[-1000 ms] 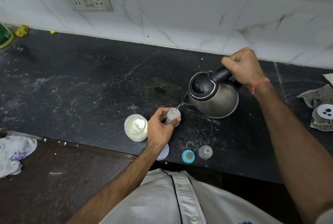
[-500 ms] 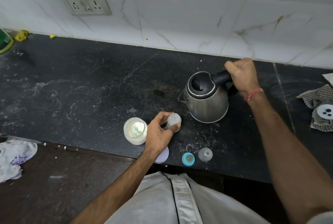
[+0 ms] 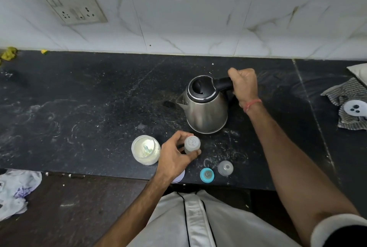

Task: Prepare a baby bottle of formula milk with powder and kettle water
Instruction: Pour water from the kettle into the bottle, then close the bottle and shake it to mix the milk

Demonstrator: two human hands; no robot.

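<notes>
bottle (image 3: 191, 144) base hidden by left hand (image 3: 174, 157) | lid (image 3: 179, 176) part-covered

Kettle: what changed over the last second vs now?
The kettle went from tilted, pouring into the baby bottle, back to upright on the counter, its spout clear of the bottle. The right hand still grips the handle; the left hand still holds the bottle. The powder jar, teal ring and clear cap stayed put.
</notes>
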